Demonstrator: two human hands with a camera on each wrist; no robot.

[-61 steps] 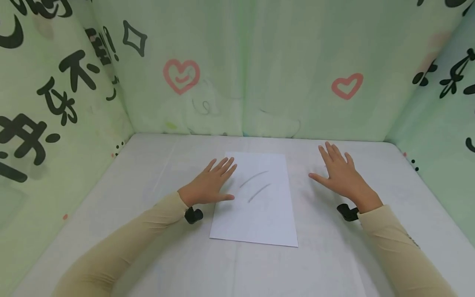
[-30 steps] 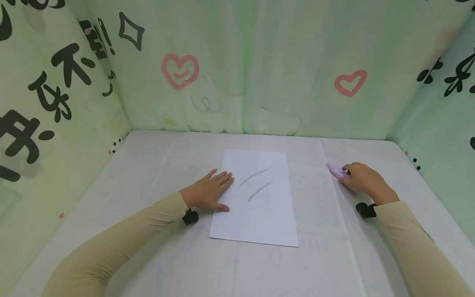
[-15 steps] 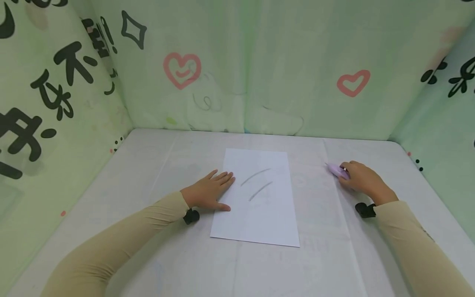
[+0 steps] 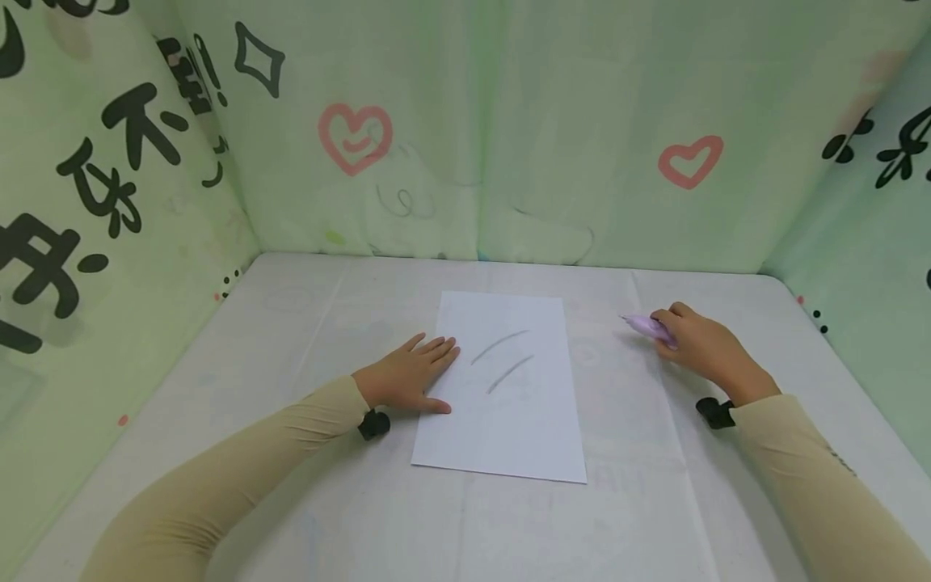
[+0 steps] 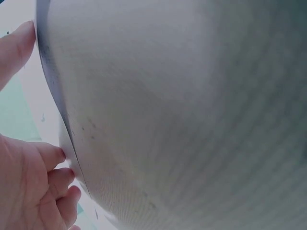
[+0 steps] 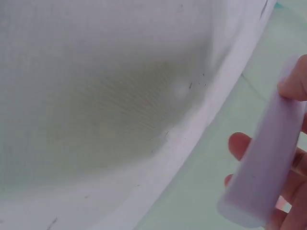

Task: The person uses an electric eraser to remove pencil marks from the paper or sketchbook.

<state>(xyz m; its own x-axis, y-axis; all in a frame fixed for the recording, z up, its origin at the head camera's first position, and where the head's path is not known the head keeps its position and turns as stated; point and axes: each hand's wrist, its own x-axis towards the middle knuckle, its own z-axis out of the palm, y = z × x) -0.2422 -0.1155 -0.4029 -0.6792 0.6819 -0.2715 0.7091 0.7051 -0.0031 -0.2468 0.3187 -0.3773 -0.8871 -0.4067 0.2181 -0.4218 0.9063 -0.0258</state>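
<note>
A sheet of white paper (image 4: 509, 436) lies in the middle of the table, with two grey curved strokes (image 4: 509, 374) side by side on its upper half. My left hand (image 4: 407, 376) rests flat on the paper's left edge, fingers spread; the left wrist view shows its fingertips along that edge. Off to the right of the paper, my right hand (image 4: 701, 347) grips a pale purple squeeze tube (image 4: 650, 327), its thin pointed tip facing left. In the right wrist view the tube (image 6: 264, 163) shows a wide end low down, with thumb and fingers around it.
White cloth covers the table (image 4: 349, 517), creased in places. Pale green curtains (image 4: 567, 121) with hearts and black writing enclose the back and both sides. A small black camera (image 4: 374, 424) is on the left wrist, another (image 4: 715, 412) on the right.
My left hand has come down onto the paper and stays there. My right hand has closed around the purple tube on the table and now shifts it slightly left, its tip tilted more leftward.
</note>
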